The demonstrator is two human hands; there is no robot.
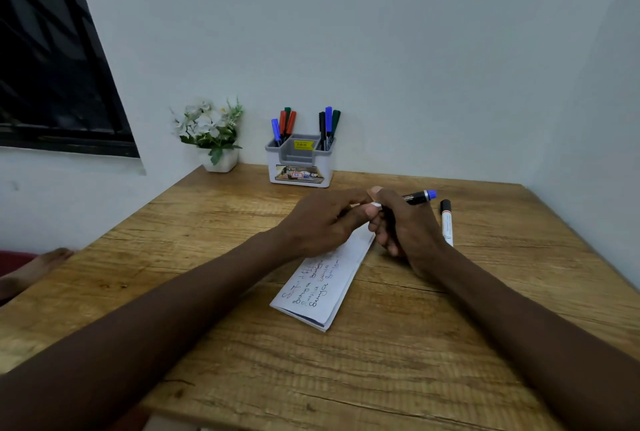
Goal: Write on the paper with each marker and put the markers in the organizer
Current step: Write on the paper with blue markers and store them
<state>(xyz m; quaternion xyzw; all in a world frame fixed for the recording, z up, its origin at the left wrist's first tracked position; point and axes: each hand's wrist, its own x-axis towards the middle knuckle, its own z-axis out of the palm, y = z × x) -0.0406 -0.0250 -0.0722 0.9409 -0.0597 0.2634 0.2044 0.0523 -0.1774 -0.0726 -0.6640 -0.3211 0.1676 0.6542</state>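
Observation:
My right hand (405, 226) grips a black marker with a blue end (420, 196), which sticks out to the right above the knuckles. My left hand (322, 219) meets it at the marker's other end, fingers pinched there; that end is hidden between the hands. Under both hands lies a folded white paper (322, 288) with several lines of handwriting. A white marker with a black cap (446, 223) rests on the table just right of my right hand. The grey-and-white organizer (300, 167) stands at the back, with several markers upright in its left and right compartments.
A small white pot of artificial flowers (211, 134) stands left of the organizer against the wall. The wooden table (207, 257) meets walls behind and to the right. A dark window is at the upper left. Someone's bare foot (38, 266) shows past the left edge.

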